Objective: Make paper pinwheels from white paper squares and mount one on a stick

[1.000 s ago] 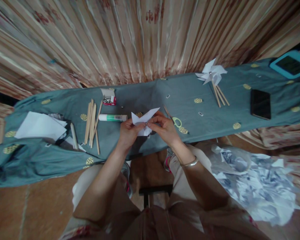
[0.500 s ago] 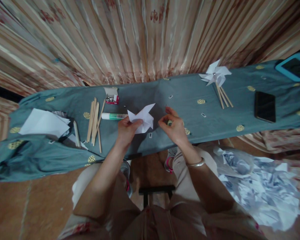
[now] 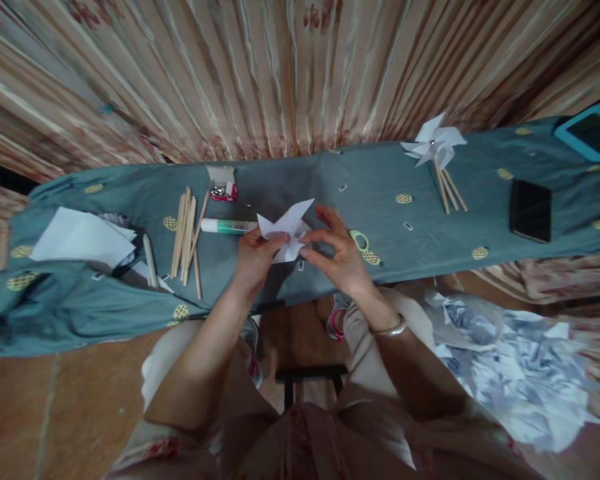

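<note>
A white folded paper pinwheel [image 3: 291, 219] is pinched in my left hand [image 3: 256, 257], thumb on its face and the other fingers behind. My right hand [image 3: 343, 260] meets the pinwheel's right side, with thumb and index finger closed on the paper there. Whether a small part is between those fingertips is too small to tell. A glue stick with white cap and green label [image 3: 225, 226] lies just left of the pinwheel, partly behind my left hand. Right of my right hand lies a yellow-green ring-shaped handle [image 3: 360, 240].
Left on the green cloth [image 3: 280, 180] are wooden sticks [image 3: 183, 233], an opened small box of metal pins [image 3: 223, 192], a pencil-like stick [image 3: 150, 260] and white paper sheets [image 3: 83, 237]. Finished pinwheels [image 3: 437, 143], a phone [image 3: 530, 210] and a blue-framed device [image 3: 593, 132] lie right. Paper scraps [image 3: 525, 380] fill a floor bag.
My right hand has moved left to the pinwheel and its fingers now touch the paper. The ring-shaped handle, mostly covered before, shows fully. My left hand keeps its hold.
</note>
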`<state>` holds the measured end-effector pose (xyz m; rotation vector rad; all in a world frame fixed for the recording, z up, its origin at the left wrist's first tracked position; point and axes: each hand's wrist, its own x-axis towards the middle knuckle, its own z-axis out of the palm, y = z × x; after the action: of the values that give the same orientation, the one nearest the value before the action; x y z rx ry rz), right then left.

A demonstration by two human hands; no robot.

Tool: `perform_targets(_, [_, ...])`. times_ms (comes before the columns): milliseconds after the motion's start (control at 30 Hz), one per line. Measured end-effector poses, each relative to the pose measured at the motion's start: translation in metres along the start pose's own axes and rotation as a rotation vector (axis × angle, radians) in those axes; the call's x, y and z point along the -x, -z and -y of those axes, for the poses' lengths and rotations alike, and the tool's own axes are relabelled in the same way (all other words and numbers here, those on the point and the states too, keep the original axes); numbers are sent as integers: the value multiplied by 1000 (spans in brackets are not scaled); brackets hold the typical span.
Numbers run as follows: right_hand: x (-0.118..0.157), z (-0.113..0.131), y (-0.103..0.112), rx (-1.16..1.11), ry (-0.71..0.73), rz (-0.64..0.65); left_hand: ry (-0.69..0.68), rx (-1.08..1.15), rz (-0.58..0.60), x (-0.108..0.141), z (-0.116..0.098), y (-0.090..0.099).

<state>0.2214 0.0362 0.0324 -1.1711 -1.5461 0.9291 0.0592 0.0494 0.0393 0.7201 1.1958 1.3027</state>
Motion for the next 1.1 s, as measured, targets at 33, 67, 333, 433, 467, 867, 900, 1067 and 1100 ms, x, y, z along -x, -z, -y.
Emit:
perform_targets(33, [0, -1, -1, 3, -6, -9, -1, 2, 0, 0, 1, -1])
perform_targets(67, [-1, -1, -2, 9, -15, -18, -2, -2, 0, 0, 1, -1])
perform_targets(333, [-3, -5, -5, 26, -60, -87, -8, -16, 20, 4, 6, -4])
perform_targets(433, [-4, -7, -6, 37, -81, -94, -19, -42, 22, 4, 7, -3])
perform_targets(467, [-4, -7, -7, 39, -87, -98, -25, -53, 20, 4, 8, -3])
perform_targets(867, [-5, -7, -9, 41, -125, -112, -91, -134, 0, 5, 6, -3])
perform_targets(900, [-5, -7, -9, 43, -123, -112, -92, -136, 4, 5, 6, -3])
perform_targets(1067, [-6, -8, -9, 53, -117, -103, -100, -127, 24, 5, 7, -1])
perform_targets(1100, [-6, -8, -9, 53, -115, -103, -100, -128, 23, 6, 7, -1])
